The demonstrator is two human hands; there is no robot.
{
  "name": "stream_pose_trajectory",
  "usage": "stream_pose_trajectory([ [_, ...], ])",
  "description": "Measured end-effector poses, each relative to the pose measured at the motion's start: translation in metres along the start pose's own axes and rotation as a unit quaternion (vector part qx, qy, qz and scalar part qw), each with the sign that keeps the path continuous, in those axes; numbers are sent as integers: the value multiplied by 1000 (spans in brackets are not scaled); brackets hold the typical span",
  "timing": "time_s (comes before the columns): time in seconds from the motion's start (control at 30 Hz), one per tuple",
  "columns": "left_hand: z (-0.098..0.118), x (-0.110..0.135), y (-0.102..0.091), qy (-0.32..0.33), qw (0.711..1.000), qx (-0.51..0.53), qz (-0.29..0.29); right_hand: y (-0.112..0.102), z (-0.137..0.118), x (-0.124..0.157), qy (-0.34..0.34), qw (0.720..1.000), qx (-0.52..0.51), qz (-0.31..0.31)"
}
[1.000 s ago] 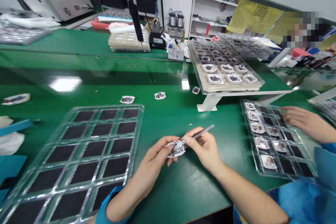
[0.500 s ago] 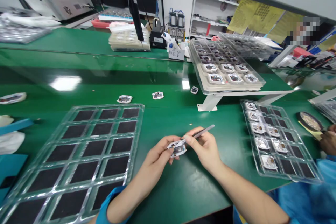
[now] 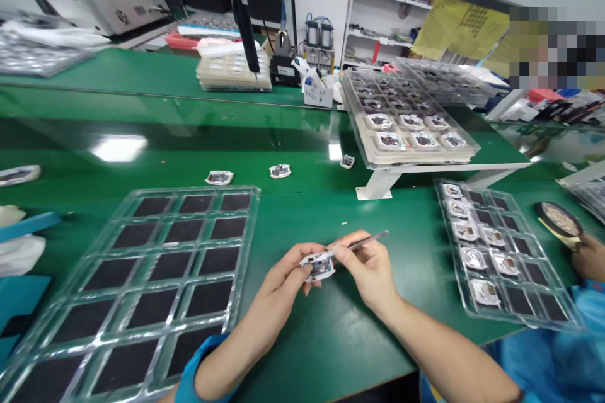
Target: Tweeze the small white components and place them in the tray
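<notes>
— Green bench, shelves behind. Left to right, what?
— Padded tray first. Then left hand pinching a small white part above the bench, probably to steady it.
— And next?
— Right hand gripping a thin tool pen-style, likely for fine control. Further right, parts tray near a co-worker's hand.

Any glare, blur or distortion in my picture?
Head view: two white glare patches on the glossy green surface, bright streaks along the clear plastic tray with black squares; head view also: edges look wide-angle stretched, a pixelated block covers part of the upper right; same view: fine detail on the small white-framed part in the left hand is unclear.
</notes>
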State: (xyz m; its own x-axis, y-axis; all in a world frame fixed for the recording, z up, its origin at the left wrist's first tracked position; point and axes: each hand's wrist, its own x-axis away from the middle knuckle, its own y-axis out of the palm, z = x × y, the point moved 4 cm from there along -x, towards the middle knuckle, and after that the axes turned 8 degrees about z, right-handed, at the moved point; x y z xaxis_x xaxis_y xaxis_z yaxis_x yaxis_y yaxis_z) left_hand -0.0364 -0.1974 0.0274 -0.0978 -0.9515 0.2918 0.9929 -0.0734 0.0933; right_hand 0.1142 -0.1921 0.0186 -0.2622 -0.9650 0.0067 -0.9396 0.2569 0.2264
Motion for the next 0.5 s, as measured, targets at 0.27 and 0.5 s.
stream_pose_trajectory([
  [0.27,-1,0,1,-29,999,38,13,2,-8,5,-107,994,30,-18],
  [0.5,-1,-1,2,-57,996,65,18,4,-7,9,-131,989,50,-46],
])
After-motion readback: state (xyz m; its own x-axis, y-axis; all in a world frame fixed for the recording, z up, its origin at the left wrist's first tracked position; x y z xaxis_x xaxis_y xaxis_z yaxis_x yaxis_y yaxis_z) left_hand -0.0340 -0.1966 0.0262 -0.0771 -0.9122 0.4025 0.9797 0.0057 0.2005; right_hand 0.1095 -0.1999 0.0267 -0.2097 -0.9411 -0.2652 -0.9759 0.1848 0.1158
